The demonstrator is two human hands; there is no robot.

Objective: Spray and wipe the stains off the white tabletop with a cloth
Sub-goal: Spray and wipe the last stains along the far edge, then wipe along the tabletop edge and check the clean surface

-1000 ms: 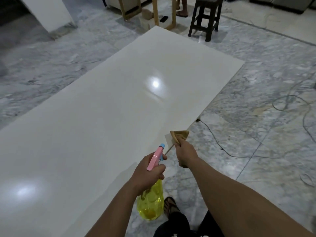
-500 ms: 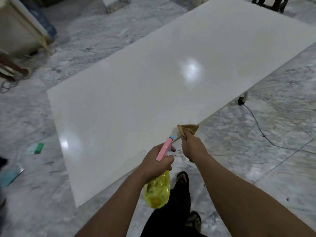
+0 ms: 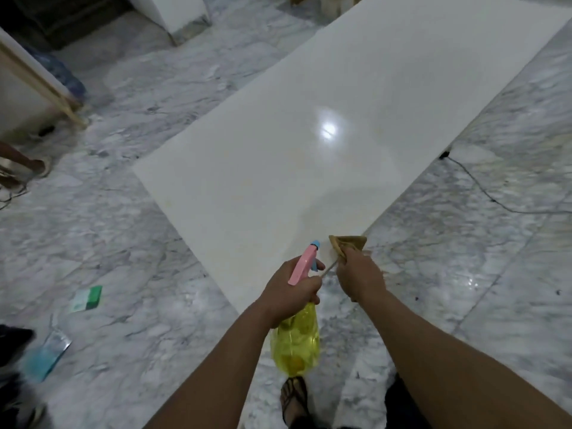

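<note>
At the near corner of the white tabletop (image 3: 325,156), which lies low over the grey marble floor (image 3: 130,267), a person stands with both arms stretched forward. The left hand (image 3: 292,292) is wrapped round the neck of a spray bottle (image 3: 295,345), its yellow see-through body hanging below the fist and its pink trigger head with a blue nozzle pointing up toward the tabletop. The right hand (image 3: 360,275) grasps a crumpled tan cloth (image 3: 348,243), bunched at the fingertips and held at the tabletop's near edge; whether the cloth touches the surface I cannot tell. The tabletop is glossy, with a bright spot of reflected light near its middle and faint yellowish marks across it. A sandalled foot (image 3: 294,400) shows below the bottle. On the floor to the left lie a small green and white packet (image 3: 86,298) and a bluish wrapper (image 3: 46,354). A black cable (image 3: 495,199) trails across the floor on the right.
</note>
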